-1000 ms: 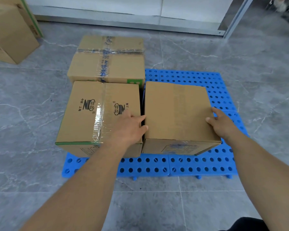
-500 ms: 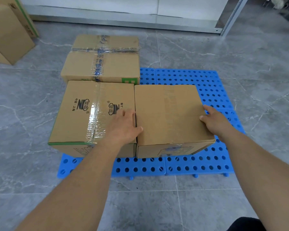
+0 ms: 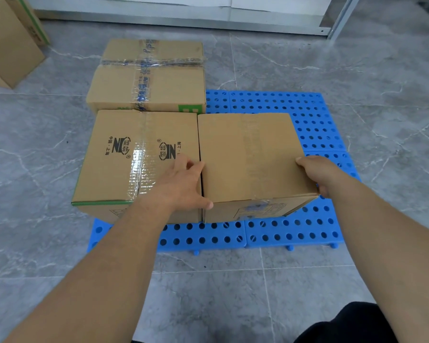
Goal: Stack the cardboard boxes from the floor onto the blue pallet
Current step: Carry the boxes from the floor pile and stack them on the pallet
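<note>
Three cardboard boxes sit on the blue pallet (image 3: 315, 120). A plain box (image 3: 250, 154) stands at the front, pressed against a printed, taped box (image 3: 134, 157) on its left. A box with blue-printed tape (image 3: 154, 78) sits behind the printed one. My left hand (image 3: 183, 184) rests flat across the seam between the two front boxes, its thumb on the plain box's near left corner. My right hand (image 3: 317, 172) grips the plain box's right edge, thumb on top and fingers down its side.
More cardboard boxes (image 3: 10, 40) stand on the grey tiled floor at the far left. A metal rail (image 3: 183, 18) runs along the wall base, with a metal post (image 3: 339, 18) at the far right. The pallet's right half shows bare blue grid.
The plain box slid left until the gap to the printed box closed. My left fingers came out of that gap and now lie on top.
</note>
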Demonstrator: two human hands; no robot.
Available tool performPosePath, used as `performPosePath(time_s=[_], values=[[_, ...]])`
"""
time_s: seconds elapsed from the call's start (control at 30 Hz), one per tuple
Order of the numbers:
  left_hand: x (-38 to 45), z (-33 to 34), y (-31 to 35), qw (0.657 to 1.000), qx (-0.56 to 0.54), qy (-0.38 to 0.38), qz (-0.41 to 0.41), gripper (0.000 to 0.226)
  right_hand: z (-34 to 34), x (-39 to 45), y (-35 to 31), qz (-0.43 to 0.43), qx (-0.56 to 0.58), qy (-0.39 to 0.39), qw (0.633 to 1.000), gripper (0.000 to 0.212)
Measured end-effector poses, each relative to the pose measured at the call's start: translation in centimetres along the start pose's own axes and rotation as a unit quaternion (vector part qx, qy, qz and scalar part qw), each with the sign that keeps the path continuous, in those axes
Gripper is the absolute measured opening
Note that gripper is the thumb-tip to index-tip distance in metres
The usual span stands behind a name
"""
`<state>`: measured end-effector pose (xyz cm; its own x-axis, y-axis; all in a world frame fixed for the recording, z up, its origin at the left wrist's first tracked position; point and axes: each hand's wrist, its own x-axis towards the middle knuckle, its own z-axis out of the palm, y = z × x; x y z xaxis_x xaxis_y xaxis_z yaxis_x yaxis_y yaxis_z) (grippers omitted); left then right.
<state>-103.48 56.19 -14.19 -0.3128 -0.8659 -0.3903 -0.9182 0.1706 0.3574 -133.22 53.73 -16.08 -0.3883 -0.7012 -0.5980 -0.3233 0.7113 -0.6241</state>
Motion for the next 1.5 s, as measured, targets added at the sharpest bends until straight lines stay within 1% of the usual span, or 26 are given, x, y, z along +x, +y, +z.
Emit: performPosePath(time_s=[0.13, 0.37, 0.53, 0.6, 0.67, 0.73, 0.8, 0.87, 0.97, 1.07, 1.13, 1.2, 1.27, 1.33, 1.5], values=[[-0.1, 0.1, -0.3, 1.0, -0.021, 0.002, 0.006, 0.095, 0.2, 0.3, -0.2, -0.028, -0.008, 0.009, 1.0, 0.046], [0.0, 0.2, -0.5, 1.0, -0.023, 0.006, 0.007, 0.093, 0.4, 0.1, 0.5, -0.029, -0.014, 0.002, 0.999, 0.05], [-0.1, 0.3, -0.4, 1.0, -0.02, 0.011, 0.003, 0.093, 0.5, -0.2, 0.5, -0.041, -0.035, 0.013, 0.998, 0.048], [-0.2, 0.1, -0.4, 1.0, -0.022, 0.01, 0.001, 0.094, 0.6, -0.4, 0.4, -0.045, -0.055, 0.025, 0.997, 0.049], [-0.4, -0.2, -0.4, 0.998, -0.057, 0.009, -0.009, 0.094, 0.8, -0.7, -0.1, -0.066, -0.099, 0.063, 0.991, 0.052], [-0.5, -0.9, -0.8, 0.994, -0.098, 0.041, -0.028, 0.09, 1.0, -1.4, -1.2, -0.1, -0.149, 0.12, 0.976, 0.061], [-0.6, -1.9, -1.5, 0.985, -0.114, 0.117, -0.059, 0.083, 1.7, -2.5, -2.7, -0.15, -0.19, 0.156, 0.958, 0.071], [-0.6, -2.8, -2.4, 0.971, -0.116, 0.187, -0.093, 0.078, 2.9, -3.6, -3.9, -0.209, -0.24, 0.167, 0.933, 0.076], [-0.8, -3.4, -3.7, 0.958, -0.114, 0.232, -0.125, 0.076, 4.8, -5.1, -5.2, -0.27, -0.287, 0.143, 0.908, 0.077], [-1.3, -3.7, -4.6, 0.946, -0.128, 0.265, -0.135, 0.076, 6.3, -6.3, -6.3, -0.323, -0.294, 0.132, 0.89, 0.074], [-2.2, -4.1, -4.7, 0.932, -0.151, 0.297, -0.145, 0.078, 6.9, -7.3, -6.8, -0.359, -0.288, 0.133, 0.878, 0.07], [-3.5, -5.0, -4.7, 0.911, -0.179, 0.333, -0.166, 0.078, 7.5, -8.5, -7.4, -0.373, -0.27, 0.126, 0.879, 0.068], [-5.2, -5.9, -4.4, 0.888, -0.213, 0.365, -0.183, 0.077, 7.8, -10.0, -8.0, -0.36, -0.258, 0.116, 0.889, 0.066], [-6.8, -7.0, -4.1, 0.874, -0.244, 0.369, -0.202, 0.076, 8.1, -11.7, -9.0, -0.342, -0.264, 0.092, 0.897, 0.064], [-10.5, -11.6, -3.4, 0.875, -0.265, 0.322, -0.246, 0.076, 7.5, -16.3, -13.8, -0.328, -0.309, 0.045, 0.891, 0.056]])
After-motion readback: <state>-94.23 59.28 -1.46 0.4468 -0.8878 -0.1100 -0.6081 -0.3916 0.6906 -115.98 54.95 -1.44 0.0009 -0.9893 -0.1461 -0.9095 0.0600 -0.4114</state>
